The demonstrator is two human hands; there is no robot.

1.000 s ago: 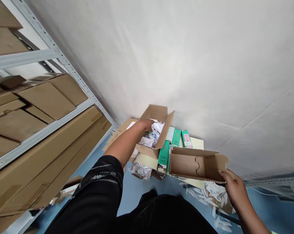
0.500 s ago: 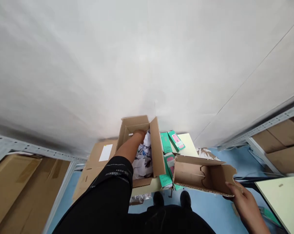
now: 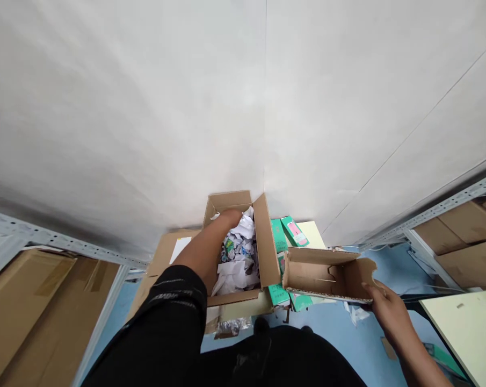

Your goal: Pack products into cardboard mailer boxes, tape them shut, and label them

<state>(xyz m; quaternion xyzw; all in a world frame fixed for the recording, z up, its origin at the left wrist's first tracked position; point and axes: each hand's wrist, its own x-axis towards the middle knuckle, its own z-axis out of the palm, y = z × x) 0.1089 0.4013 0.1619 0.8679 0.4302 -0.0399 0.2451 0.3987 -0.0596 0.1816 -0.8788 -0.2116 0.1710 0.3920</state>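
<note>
My left hand (image 3: 231,217) reaches into an open cardboard box (image 3: 269,242) and touches the crumpled paper (image 3: 235,271) heaped inside. Its fingers are hidden, bent down among the white scraps, so I cannot tell whether they grip any. On the right side, my right hand (image 3: 382,301) is closed on the end of a smaller open cardboard box (image 3: 313,271). That box is tilted, its inside facing me, and nothing shows in it. Beneath and behind it lie several green product boxes (image 3: 295,231) with pink pictures.
A flattened-looking cardboard carton with a white label (image 3: 181,248) is left of the paper-filled box. Metal shelving (image 3: 65,244) with large cartons stands on both sides. A pale tabletop (image 3: 464,322) is at the lower right. Paper scraps (image 3: 355,313) lie near the blue floor.
The paper in the box looks fuller and more spread, with colored scraps now visible. The smaller box in my right hand has shifted slightly up and left. My view has moved a little.
</note>
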